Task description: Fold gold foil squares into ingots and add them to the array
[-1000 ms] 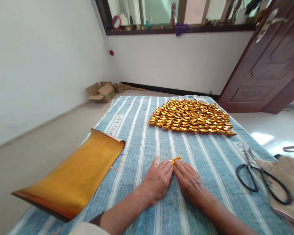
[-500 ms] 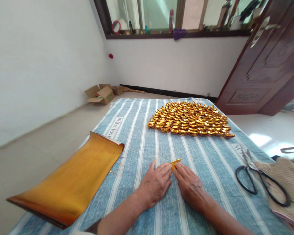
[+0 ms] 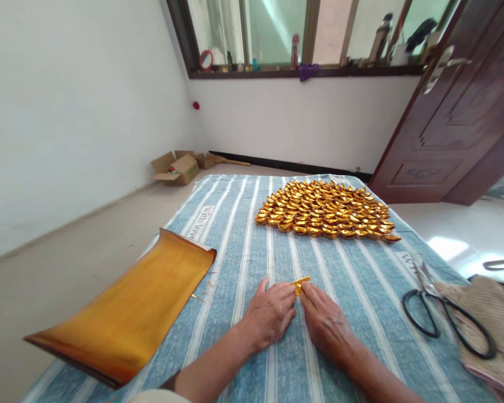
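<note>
Near the front of the striped cloth, a small folded piece of gold foil paper (image 3: 299, 284) lies between my two hands. My left hand (image 3: 269, 313) grips its left side, fingers together and thumb raised apart. On the right side, the fingers of my right hand (image 3: 325, 316) press on the paper; their tips partly cover it. To the left lies a stack of gold foil sheets (image 3: 126, 305) with curling corners. Beyond my hands, many boat-shaped gold paper ingots (image 3: 325, 210) sit packed in rows.
Black-handled scissors (image 3: 430, 299) rest at the right, partly on a beige knitted cloth (image 3: 483, 313). The blue-and-white striped cloth (image 3: 252, 254) covers the table. Open cardboard boxes (image 3: 176, 168) stand on the floor at the far left. A dark red door (image 3: 441, 129) stands at the right.
The camera view has tilted slightly, so the room appears lower in the picture. My hands stay on the small gold paper with hardly any shift; a little more of its folded middle shows.
</note>
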{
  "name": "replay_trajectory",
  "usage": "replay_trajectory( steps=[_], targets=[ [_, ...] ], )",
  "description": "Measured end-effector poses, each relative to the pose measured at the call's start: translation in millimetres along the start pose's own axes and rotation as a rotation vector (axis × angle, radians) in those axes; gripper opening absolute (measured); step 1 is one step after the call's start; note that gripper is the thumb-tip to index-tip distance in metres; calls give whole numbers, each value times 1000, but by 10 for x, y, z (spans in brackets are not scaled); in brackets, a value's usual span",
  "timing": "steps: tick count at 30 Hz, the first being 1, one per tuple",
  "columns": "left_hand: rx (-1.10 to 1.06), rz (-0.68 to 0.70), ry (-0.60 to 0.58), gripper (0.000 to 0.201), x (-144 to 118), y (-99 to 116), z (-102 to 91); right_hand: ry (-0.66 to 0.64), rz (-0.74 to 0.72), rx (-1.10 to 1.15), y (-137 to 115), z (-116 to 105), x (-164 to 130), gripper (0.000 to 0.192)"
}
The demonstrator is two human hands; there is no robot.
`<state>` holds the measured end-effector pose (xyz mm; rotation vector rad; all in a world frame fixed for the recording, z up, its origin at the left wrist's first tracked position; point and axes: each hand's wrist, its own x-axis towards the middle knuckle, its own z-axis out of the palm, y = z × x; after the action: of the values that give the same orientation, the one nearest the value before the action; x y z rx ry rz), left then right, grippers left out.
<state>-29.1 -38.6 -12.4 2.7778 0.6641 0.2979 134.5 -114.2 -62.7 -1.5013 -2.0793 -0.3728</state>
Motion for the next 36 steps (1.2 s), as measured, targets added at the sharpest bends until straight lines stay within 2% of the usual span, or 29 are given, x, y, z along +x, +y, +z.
replay_trajectory(
  steps=[4, 9, 13, 18, 24, 27, 30, 34, 36],
  targets=[
    [-51, -64, -44, 18, 176, -21, -120, -5, 26, 44, -5, -11, 4, 33],
    [-1, -359, -70, 11, 381, 7, -229, 22, 59, 74, -3, -28, 5, 32],
    [-65, -413, -63, 6, 480, 37, -268, -44, 93, 137, 10, -74, 44, 27],
    [-268, -463, -25, 13, 536, -30, -238, -60, 157, 188, 16, -139, 115, 23],
    [-654, -570, 1, 8, 478, -161, -150, -56, 265, 318, 123, -162, 262, 18],
    [-846, -639, 82, 10, 448, -216, -174, -31, 368, 465, 222, -148, 422, 17],
    [-990, -694, 219, 16, 443, -258, -218, 38, 425, 610, 290, -120, 619, 21],
    [-1284, -780, 489, 24, 446, -299, -220, 121, 294, 700, 298, -36, 761, 27],
    [-1358, -814, 577, 26, 440, -304, -192, 142, 196, 661, 281, 24, 740, 32]
  ],
)
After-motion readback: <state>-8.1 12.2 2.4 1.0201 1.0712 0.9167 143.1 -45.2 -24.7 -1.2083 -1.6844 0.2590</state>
